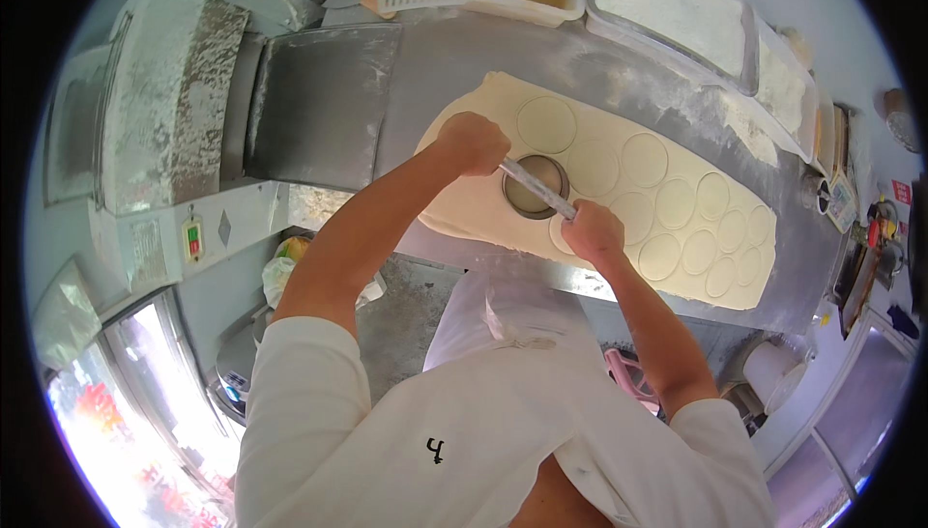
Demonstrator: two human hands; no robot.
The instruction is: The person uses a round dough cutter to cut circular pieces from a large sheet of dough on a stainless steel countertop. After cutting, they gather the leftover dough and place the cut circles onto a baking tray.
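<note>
A long sheet of pale dough (pixel 464 198) lies on the metal worktable. Standing on its left part is a round metal ring cutter (pixel 534 187), with a straight bar (pixel 538 188) across its top. My left hand (pixel 475 144) is closed around the bar's upper left end, and my right hand (pixel 593 232) grips its lower right end. Several circles are cut into the dough to the right of the cutter, such as one cut dough circle (pixel 644 160); the far right ones look smaller. Part of one circle is hidden under my right hand.
A dough machine (pixel 145 122) with a metal plate (pixel 319 104) stands at the left. Along the back edge are a plastic tub (pixel 558 17) with yellowish contents and a tray of white flour (pixel 670 6). Loose flour (pixel 750 129) lies near the trays. A pink stool (pixel 631 376) is below.
</note>
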